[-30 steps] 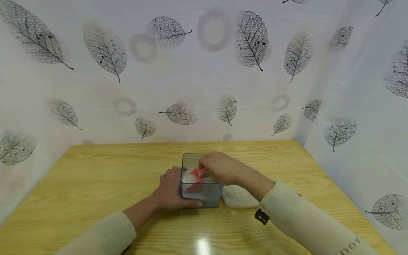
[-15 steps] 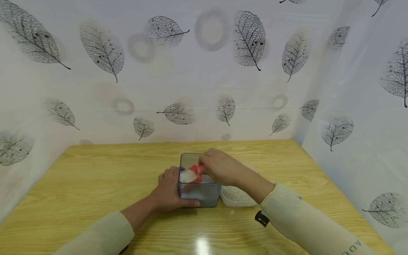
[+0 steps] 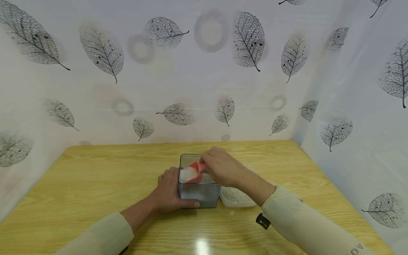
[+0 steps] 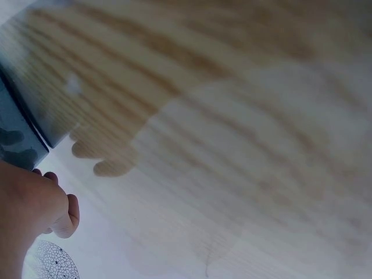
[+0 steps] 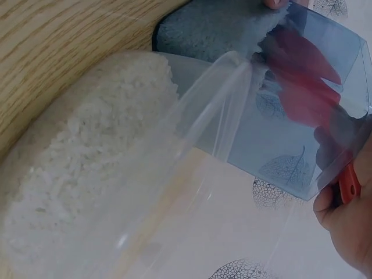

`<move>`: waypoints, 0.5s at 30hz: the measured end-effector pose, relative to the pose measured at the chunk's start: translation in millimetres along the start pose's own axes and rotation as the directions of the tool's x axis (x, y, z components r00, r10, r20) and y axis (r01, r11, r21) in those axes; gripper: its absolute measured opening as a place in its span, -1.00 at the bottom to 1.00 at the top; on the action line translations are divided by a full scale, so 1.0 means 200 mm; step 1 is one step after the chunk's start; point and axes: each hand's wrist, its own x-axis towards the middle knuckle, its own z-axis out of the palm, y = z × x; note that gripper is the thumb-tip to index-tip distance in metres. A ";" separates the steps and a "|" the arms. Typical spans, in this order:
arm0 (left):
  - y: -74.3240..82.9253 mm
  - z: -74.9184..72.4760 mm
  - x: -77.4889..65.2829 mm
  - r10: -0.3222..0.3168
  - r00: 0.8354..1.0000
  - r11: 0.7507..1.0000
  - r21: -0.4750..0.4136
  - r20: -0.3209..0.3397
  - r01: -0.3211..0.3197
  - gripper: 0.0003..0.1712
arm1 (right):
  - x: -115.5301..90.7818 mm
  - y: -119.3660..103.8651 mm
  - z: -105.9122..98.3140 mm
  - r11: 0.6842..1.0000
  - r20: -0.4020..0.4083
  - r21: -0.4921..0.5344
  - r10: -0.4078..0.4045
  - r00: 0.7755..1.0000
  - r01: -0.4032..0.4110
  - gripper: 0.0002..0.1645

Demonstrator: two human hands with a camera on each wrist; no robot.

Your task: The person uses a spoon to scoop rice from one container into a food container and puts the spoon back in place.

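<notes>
My right hand [image 3: 221, 166] holds a red scoop [image 3: 195, 173] by its handle, inside the mouth of a see-through grey box [image 3: 200, 195]. White rice [image 3: 188, 174] lies in the scoop. Through the box wall in the right wrist view, the red scoop [image 5: 302, 70] shows above the rice at the bottom. My left hand [image 3: 168, 191] grips the box from its left side, thumb along the front. In the left wrist view the hand [image 4: 38, 200] is beside the box's dark corner [image 4: 23, 131]. Part of the scoop handle is hidden by the right fingers.
A clear shallow tub [image 3: 237, 204] of rice stands just right of the box, partly under my right forearm. Both are on a wood-grain table [image 3: 105, 177]. A leaf-patterned sheet [image 3: 191, 71] rises behind and at the sides.
The red scoop has risen and tipped level within the box, and rice now shows heaped in it. My right hand lifted slightly; the left hand keeps its grip on the box.
</notes>
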 end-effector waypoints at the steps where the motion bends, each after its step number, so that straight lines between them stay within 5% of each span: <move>1: 0.00 0.00 0.00 0.000 1.000 1.000 0.003 0.003 0.000 0.25 | 0.00 0.00 0.00 1.000 -0.013 0.000 0.002 1.000 -0.002 -0.82; 15: -0.01 0.01 0.00 -0.003 1.000 1.000 0.004 0.003 0.003 0.35 | -0.04 -0.03 0.01 0.976 -0.070 0.074 0.212 0.975 -0.207 -0.77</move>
